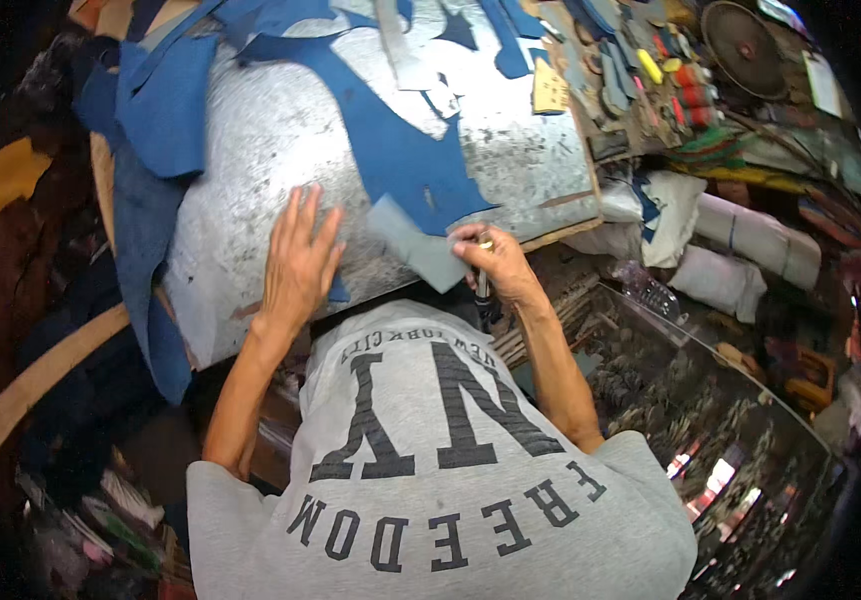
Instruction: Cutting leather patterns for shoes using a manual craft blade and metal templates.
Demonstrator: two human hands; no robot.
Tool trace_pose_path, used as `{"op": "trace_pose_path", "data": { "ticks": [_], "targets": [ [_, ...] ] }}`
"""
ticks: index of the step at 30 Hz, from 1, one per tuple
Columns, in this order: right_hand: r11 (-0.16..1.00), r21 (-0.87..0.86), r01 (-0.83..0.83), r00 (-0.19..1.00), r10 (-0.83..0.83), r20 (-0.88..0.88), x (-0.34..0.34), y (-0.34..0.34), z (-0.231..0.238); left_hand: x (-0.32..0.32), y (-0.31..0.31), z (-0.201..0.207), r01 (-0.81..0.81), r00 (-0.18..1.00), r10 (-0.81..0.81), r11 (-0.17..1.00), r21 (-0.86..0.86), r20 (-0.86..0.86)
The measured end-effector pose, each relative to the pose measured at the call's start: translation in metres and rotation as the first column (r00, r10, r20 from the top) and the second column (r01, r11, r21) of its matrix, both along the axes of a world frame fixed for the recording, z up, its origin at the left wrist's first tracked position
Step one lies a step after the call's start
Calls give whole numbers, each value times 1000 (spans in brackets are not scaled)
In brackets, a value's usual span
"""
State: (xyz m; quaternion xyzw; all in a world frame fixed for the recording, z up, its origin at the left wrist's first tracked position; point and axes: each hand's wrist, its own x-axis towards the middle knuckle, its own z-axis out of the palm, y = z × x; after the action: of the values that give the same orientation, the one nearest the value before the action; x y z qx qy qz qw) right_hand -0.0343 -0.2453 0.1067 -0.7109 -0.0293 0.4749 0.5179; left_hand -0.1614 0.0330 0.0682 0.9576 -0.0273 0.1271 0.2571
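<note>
My left hand (pixel 300 255) lies over the near part of the metal-topped table (pixel 270 130), fingers spread, holding nothing. A small blue scrap (pixel 338 290) shows beside it. My right hand (pixel 498 265) is closed at the table's near edge. Its fingers pinch the corner of a stiff grey flat piece (pixel 420 248), blurred by motion. In the same hand is a slim dark and metallic tool (pixel 483 285); its exact kind I cannot make out. The grey piece overlaps the lower end of a large blue leather-like sheet (pixel 390 120) with cut-out edges.
More blue sheets (pixel 160 110) hang over the table's left edge. A tan card piece (pixel 549 88) lies at the far right corner. Beyond are thread spools (pixel 692 95), a round dark disc (pixel 743 48) and wrapped white rolls (pixel 755 235). A glass-topped case (pixel 690 400) stands at right.
</note>
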Motion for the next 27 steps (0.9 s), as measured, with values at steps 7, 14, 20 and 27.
{"op": "trace_pose_path", "data": {
  "ticks": [7, 14, 20, 27],
  "targets": [
    [758, 180, 627, 756, -648, 98, 12, -46, -7, 95, -70, -44, 58, 974, -33, 993, 104, -224],
    [759, 243, 604, 760, -640, 109, 42, -37, -1, 119, -119, 3, -305, 924, -168, 216, -928, -343],
    [972, -118, 204, 619, -35, 785, 113, -11, -12, 125, -90, 0, -417, 903, -72, 82, -905, -423],
    [677, -639, 365, 592, 361, 721, 254, -20, -39, 110, -81, -25, -531, 846, 106, 76, -844, -523]
  ]
}}
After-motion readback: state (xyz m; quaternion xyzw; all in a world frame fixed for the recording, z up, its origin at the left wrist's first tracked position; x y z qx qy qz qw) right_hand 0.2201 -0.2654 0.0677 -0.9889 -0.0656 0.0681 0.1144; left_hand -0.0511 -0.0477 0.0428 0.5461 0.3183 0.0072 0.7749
